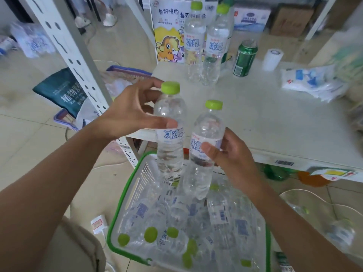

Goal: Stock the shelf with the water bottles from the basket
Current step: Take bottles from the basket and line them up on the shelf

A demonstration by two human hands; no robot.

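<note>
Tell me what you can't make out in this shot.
Head view only.
Count of clear green-capped water bottles in the white green-rimmed plastic basket: overlapping, blurred.
Green object under the white shelf board: hidden by its front edge.
Barcode sticker print: too small.
Goods at the right edge: blurred, cut off.

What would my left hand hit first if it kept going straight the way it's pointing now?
Probably the two standing bottles at the back of the shelf; the left hand, gripping its own bottle, points across bare shelf toward them. Depth is unclear, so it might pass beside them.
</note>
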